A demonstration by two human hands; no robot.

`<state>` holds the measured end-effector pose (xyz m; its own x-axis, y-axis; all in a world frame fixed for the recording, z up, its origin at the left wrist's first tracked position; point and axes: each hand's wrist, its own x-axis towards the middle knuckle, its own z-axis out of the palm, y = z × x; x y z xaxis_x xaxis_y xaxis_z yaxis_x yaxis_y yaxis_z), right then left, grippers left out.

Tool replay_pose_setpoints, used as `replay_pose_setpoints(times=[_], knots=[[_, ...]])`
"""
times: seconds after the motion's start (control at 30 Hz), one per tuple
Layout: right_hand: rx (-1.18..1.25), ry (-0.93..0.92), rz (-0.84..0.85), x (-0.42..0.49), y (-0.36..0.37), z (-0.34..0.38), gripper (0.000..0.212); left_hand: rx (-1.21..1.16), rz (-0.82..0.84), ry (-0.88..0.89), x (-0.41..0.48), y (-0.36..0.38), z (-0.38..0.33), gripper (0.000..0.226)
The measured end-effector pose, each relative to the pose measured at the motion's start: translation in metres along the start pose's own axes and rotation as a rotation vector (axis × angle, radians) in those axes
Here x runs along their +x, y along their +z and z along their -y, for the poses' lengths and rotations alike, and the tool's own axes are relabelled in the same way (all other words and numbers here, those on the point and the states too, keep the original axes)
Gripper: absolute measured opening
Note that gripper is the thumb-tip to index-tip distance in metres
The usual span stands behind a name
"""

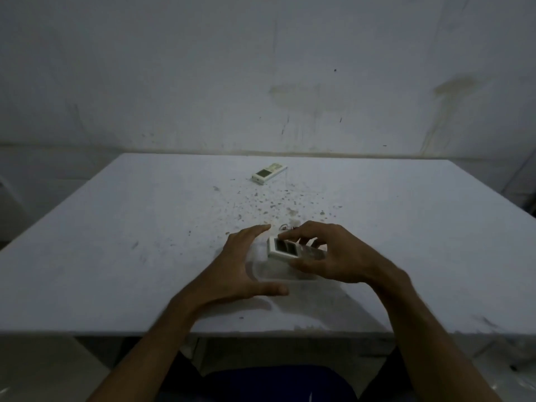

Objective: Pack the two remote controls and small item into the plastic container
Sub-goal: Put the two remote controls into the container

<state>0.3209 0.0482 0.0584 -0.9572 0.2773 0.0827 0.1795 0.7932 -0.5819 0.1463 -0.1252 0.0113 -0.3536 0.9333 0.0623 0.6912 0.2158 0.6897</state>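
My right hand (pixel 327 253) grips a white remote control (pixel 285 250) with a dark screen, holding it just above a clear plastic container (pixel 269 272) on the table. My left hand (pixel 246 265) cups the container's left side, fingers spread along its wall. A second white remote control (pixel 269 172) lies flat at the far middle of the table. Just beyond my right fingers a small item (pixel 287 227) with a thin loop and a reddish part rests on the table; it is blurred and partly hidden.
The white table (pixel 130 227) is speckled with dark marks around its middle. A stained wall (pixel 261 82) stands right behind its far edge. The near table edge runs just below my forearms.
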Motion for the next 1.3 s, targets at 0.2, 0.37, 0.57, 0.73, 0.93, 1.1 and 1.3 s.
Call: replay_pose_setpoints(times=[0.2,0.37,0.57,0.73,0.93,1.1,1.3], knots=[[-0.056,-0.008,0.083,-0.01,0.01,-0.001,0.045,-0.061,-0.103,0.068,0.0,0.007,-0.003,0.119],[-0.067,0.003,0.037,-0.012,0.013,-0.003,0.029,-0.075,-0.094,0.065,-0.002,0.007,-0.004,0.117],[-0.119,0.081,0.129,-0.005,0.001,0.0,0.036,-0.028,-0.068,0.049,-0.001,0.008,-0.003,0.117],[-0.177,0.097,0.254,0.009,-0.002,0.014,0.033,-0.02,-0.062,0.056,0.003,0.008,0.001,0.117],[-0.088,0.127,0.122,0.011,0.011,0.003,0.018,-0.018,-0.07,0.06,0.002,0.008,0.004,0.115],[-0.098,0.095,0.119,0.012,0.003,-0.001,0.022,-0.014,-0.032,0.044,0.004,0.005,0.002,0.122],[-0.035,0.049,-0.115,0.044,-0.039,-0.022,0.019,-0.177,-0.041,-0.026,0.032,-0.019,-0.002,0.111]])
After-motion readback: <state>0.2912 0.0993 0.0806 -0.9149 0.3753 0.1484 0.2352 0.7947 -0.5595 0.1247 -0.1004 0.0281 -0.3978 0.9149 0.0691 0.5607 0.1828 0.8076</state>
